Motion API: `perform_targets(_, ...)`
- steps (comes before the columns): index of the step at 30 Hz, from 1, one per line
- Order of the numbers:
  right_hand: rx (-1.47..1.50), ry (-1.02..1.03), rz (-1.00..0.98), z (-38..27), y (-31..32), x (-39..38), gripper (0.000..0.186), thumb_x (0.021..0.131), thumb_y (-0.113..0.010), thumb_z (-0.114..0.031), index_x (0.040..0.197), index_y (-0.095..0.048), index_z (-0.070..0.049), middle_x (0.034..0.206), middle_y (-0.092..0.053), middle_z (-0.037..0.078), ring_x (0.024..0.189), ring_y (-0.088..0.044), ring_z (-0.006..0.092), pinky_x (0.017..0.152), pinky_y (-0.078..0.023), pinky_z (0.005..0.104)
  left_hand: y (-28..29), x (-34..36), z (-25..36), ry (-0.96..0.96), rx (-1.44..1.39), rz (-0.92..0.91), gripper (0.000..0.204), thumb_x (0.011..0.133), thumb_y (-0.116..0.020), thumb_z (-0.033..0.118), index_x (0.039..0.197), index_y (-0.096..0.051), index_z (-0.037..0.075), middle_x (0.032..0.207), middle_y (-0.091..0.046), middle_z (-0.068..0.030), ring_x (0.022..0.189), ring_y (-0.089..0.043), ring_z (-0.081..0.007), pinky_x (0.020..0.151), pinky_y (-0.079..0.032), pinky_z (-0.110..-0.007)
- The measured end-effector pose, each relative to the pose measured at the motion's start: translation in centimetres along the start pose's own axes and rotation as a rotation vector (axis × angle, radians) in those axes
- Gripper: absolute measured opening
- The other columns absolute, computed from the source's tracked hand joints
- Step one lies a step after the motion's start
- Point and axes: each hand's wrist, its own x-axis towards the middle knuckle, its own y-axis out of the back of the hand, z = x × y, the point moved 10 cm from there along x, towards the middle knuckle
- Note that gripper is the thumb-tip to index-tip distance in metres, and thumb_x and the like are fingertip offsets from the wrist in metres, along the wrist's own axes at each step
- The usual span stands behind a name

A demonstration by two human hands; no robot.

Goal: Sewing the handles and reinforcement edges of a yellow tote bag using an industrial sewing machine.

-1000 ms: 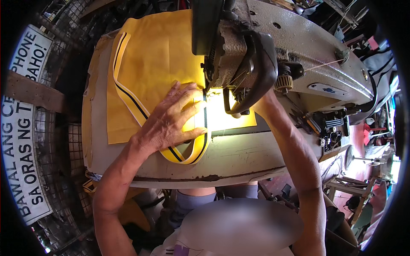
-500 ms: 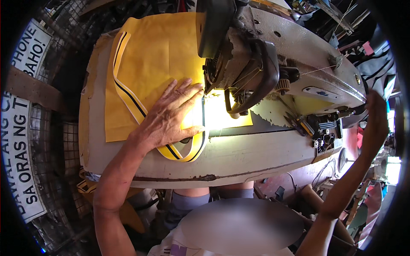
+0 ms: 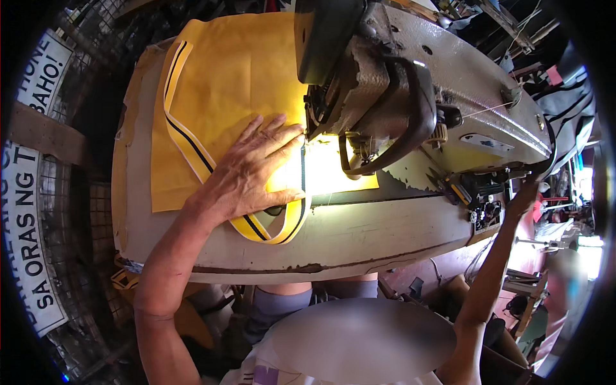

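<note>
My left hand (image 3: 260,163) lies flat with fingers spread on a yellow fabric piece (image 3: 218,70). Its fingertips and thumb reach a striped strap (image 3: 189,140), yellow with a black centre line and pale edges, which loops under the palm and runs up toward the needle area. A worn sewing machine (image 3: 443,80) stands over the fabric's right side, its lamp brightly lighting the cloth. Far right, my right hand (image 3: 536,176) is at the machine's wheel end; its fingers are dark and partly hidden. A small dark object (image 3: 274,210) shows beneath my left palm.
A pale, chipped machine table (image 3: 359,234) carries the work. Yellow-handled snips (image 3: 459,189) lie by a bobbin winder-like metal part (image 3: 487,215) at right. White lettered signs (image 3: 38,237) and wire mesh stand at left. A thread (image 3: 487,110) runs along the machine.
My right hand has lowered from raised beside the machine to its wheel end. My left hand stays on the strap and fabric. The whole view has shifted slightly.
</note>
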Motion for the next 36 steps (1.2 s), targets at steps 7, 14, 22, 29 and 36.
perform_targets(7, 0.095, 0.172, -0.408, -16.7, -4.3, 12.1, 0.044, 0.101, -0.044, -0.017, 0.143, -0.044, -0.004, 0.131, -0.057, 0.02, 0.117, -0.059, 0.0321, 0.101, -0.046, 0.0382, 0.7, -0.9, -0.5, 0.058, 0.008, 0.045, 0.078, 0.082, -0.068, 0.053, 0.131, -0.053, -0.005, 0.145, -0.046, -0.0156, 0.141, -0.035, -0.0325, 0.119, -0.022, -0.049)
perform_targets(14, -0.252, 0.223, -0.875, -10.7, -10.9, 16.2, 0.048, 0.099, -0.052, -0.034, 0.137, -0.051, -0.004, 0.127, -0.061, 0.016, 0.115, -0.06, 0.0274, 0.097, -0.046, 0.036, 0.8, -0.6, -0.2, 0.031, 0.03, 0.045, 0.078, 0.081, -0.068, 0.054, 0.133, -0.053, -0.003, 0.145, -0.046, -0.0148, 0.14, -0.036, -0.0327, 0.119, -0.022, -0.048)
perform_targets(22, 0.33, -0.336, 0.063, -13.2, -3.0, 3.1, 0.052, 0.097, -0.053, -0.051, 0.116, -0.067, -0.005, 0.087, -0.068, 0.008, 0.078, -0.063, 0.0195, 0.071, -0.05, 0.0325, 0.8, -0.7, -2.9, 0.092, 0.048, -0.005, 0.073, 0.087, -0.065, 0.05, 0.142, -0.046, 0.007, 0.15, -0.041, -0.0134, 0.144, -0.031, -0.0292, 0.12, -0.02, -0.046)
perform_targets(29, -0.037, 0.147, 0.144, -32.4, 2.2, -2.2, 0.034, 0.098, -0.058, -0.022, 0.125, -0.061, -0.002, 0.121, -0.065, 0.016, 0.102, -0.065, 0.0244, 0.09, -0.05, 0.0343, 2.5, -7.4, -5.3, 0.44, 0.341, -0.045, 0.067, 0.096, -0.051, 0.049, 0.144, -0.042, 0.004, 0.15, -0.04, -0.0173, 0.137, -0.038, -0.0327, 0.113, -0.029, -0.049)
perform_targets(36, 0.485, 0.729, -0.807, -52.0, -8.4, -21.0, 0.028, 0.083, -0.067, -0.012, 0.109, -0.062, -0.001, 0.104, -0.064, 0.014, 0.101, -0.06, 0.0283, 0.09, -0.048, 0.0411, -0.5, -9.3, 4.0, 0.612, 0.225, -0.313, 0.07, 0.092, -0.058, 0.046, 0.137, -0.046, -0.007, 0.143, -0.042, -0.0258, 0.133, -0.039, -0.0389, 0.105, -0.037, -0.048)
